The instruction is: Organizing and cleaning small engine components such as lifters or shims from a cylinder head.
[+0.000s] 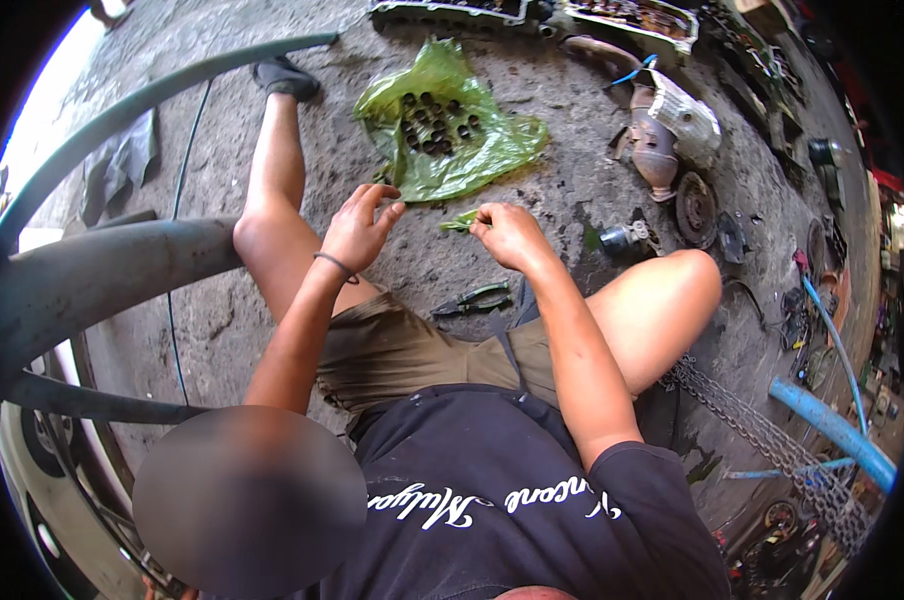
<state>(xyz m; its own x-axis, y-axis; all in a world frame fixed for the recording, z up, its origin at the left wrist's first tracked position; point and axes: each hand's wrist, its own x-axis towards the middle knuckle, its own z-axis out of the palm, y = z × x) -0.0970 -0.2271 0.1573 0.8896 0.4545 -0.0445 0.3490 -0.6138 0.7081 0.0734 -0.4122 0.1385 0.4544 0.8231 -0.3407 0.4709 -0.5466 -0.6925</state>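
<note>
A translucent green plastic bag [452,175] lies spread on the rough concrete, holding several small dark cylindrical metal parts [434,120]. My left hand [362,230] is raised at the bag's near left edge, fingers loosely curved and apart, holding nothing that I can see. My right hand [507,235] pinches a thin strip of green plastic [457,222] just below the bag. A pair of dark pliers [472,298] lies on the ground between my hands and my lap.
Engine parts [627,20] and a rusty exhaust piece [652,150] lie at upper right, beside a round plate [696,208]. A chain [762,440] and blue pipe [832,430] are at lower right. Large grey tubing [102,285] stands close at my left.
</note>
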